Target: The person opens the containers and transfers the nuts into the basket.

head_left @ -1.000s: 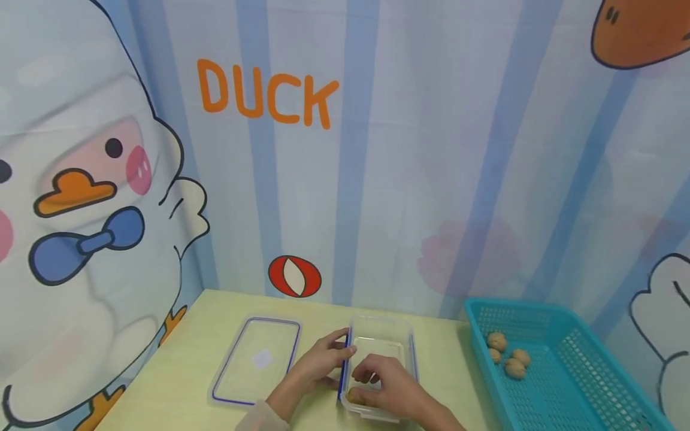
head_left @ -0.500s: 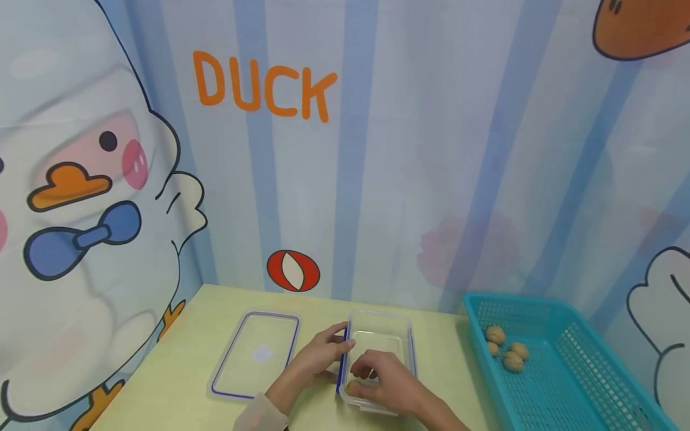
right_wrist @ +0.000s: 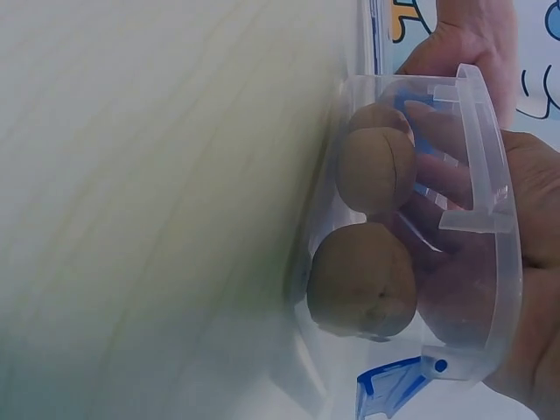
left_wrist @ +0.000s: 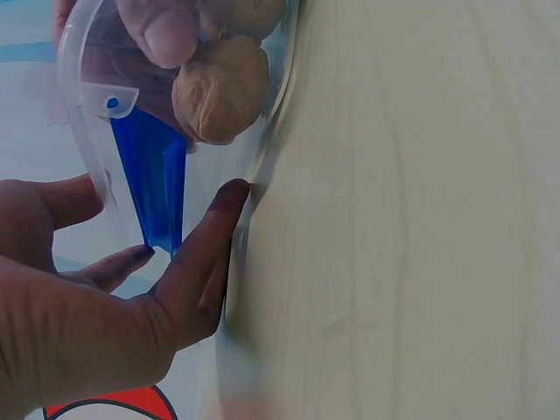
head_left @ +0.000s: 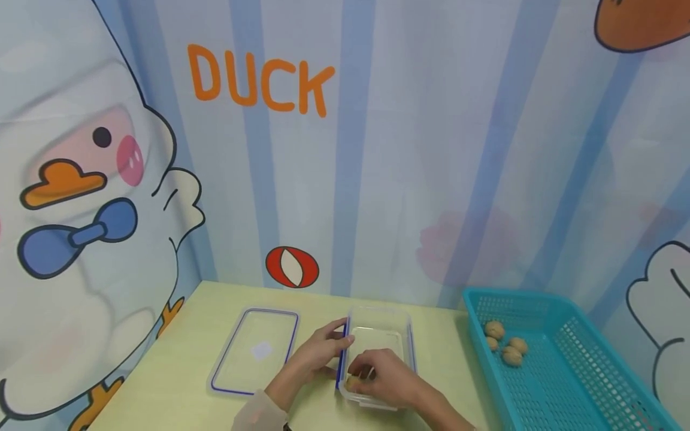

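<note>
A clear plastic food container (head_left: 377, 335) with blue clips stands on the table. My left hand (head_left: 318, 354) grips its left side, thumb over the rim and fingers outside the wall. My right hand (head_left: 392, 378) reaches into the near end, fingers curled down around a walnut (head_left: 353, 384). In the right wrist view two walnuts show clearly through the wall, one higher (right_wrist: 376, 171) and one lower (right_wrist: 363, 280), with part of another behind; the fingertips lie against them. The left wrist view shows a thumb (left_wrist: 171, 37) beside a walnut (left_wrist: 223, 92).
The container's clear lid (head_left: 253, 353) with a blue seal lies flat on the yellow table (head_left: 172, 359) to the left. At the right stands a turquoise perforated basket (head_left: 560, 383) with several walnuts (head_left: 504, 344) in its far left corner. A printed curtain (head_left: 409, 149) rises behind.
The head view has tilted slightly, so the scene sits a little higher. My right fingers have shifted slightly around the walnut; my left hand keeps its hold on the container.
</note>
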`<move>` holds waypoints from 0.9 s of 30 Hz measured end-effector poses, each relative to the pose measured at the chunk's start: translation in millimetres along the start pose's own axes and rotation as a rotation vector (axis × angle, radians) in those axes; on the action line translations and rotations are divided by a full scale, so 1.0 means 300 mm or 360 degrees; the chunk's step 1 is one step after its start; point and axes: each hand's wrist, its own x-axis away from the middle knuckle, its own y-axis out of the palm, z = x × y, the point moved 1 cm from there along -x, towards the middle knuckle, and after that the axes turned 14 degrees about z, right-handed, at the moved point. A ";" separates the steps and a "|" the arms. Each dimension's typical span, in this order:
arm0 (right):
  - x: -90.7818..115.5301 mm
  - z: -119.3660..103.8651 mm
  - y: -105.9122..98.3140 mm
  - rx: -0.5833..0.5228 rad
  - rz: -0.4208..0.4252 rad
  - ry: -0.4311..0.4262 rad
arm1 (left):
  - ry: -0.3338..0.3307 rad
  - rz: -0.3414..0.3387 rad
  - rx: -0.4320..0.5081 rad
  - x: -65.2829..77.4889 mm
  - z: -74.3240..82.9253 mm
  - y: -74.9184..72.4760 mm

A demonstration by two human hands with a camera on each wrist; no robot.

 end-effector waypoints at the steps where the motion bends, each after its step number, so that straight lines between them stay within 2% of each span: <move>1: -0.002 -0.002 -0.001 0.0001 -0.0016 0.0009 | 0.0000 -0.0002 0.0003 0.000 0.001 -0.001; 8: -0.011 -0.015 -0.004 -0.0080 -0.0121 0.0028 | 0.0003 -0.0008 0.0013 0.001 -0.002 -0.007; 15: -0.008 -0.031 -0.039 0.0022 -0.0100 -0.0042 | 0.0013 -0.0012 0.0005 0.000 -0.007 -0.004; 20: -0.012 -0.086 -0.131 0.0013 -0.0091 -0.0044 | 0.0009 -0.0010 0.0002 -0.006 -0.009 0.001; 27: 0.017 -0.175 -0.318 0.0078 0.0022 -0.0141 | 0.0008 -0.0016 0.0004 -0.006 -0.005 0.001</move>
